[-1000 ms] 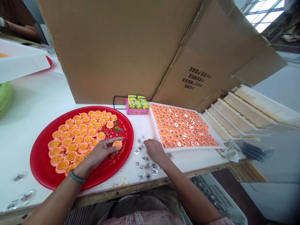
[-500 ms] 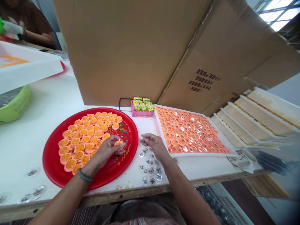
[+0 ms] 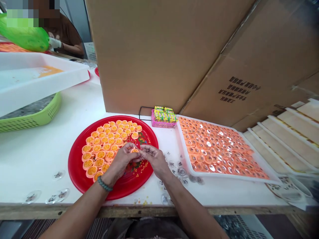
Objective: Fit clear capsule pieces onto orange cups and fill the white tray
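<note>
My left hand (image 3: 121, 163) is closed around a small round orange plastic cup (image 3: 135, 150), held above the right side of the red tray (image 3: 82, 181). My right hand (image 3: 156, 162) meets it there, thumb and fingertips pinched at the cup's edge; whatever lies between them is too small to make out. Many similar orange cups (image 3: 106, 147) with yellow-orange bits inside fill the tray's left and middle. Clear round discs (image 3: 181, 171) with dark printed pictures lie on the table beside my right forearm, partly covered by it.
At the right, a white tray (image 3: 184, 156) holds rows of orange cups under clear printed discs. A pink basket (image 3: 163, 124) of yellow-green packets stands before the cardboard (image 3: 159, 59). A white bin (image 3: 67, 74) and green basket (image 3: 50, 114) are left. A co-worker's gloved hand (image 3: 55, 43) shows behind.
My right hand has moved left from the loose discs to the orange cup in my left hand, and both hands now meet. The view has turned left. The co-worker's green basket has come into view.
</note>
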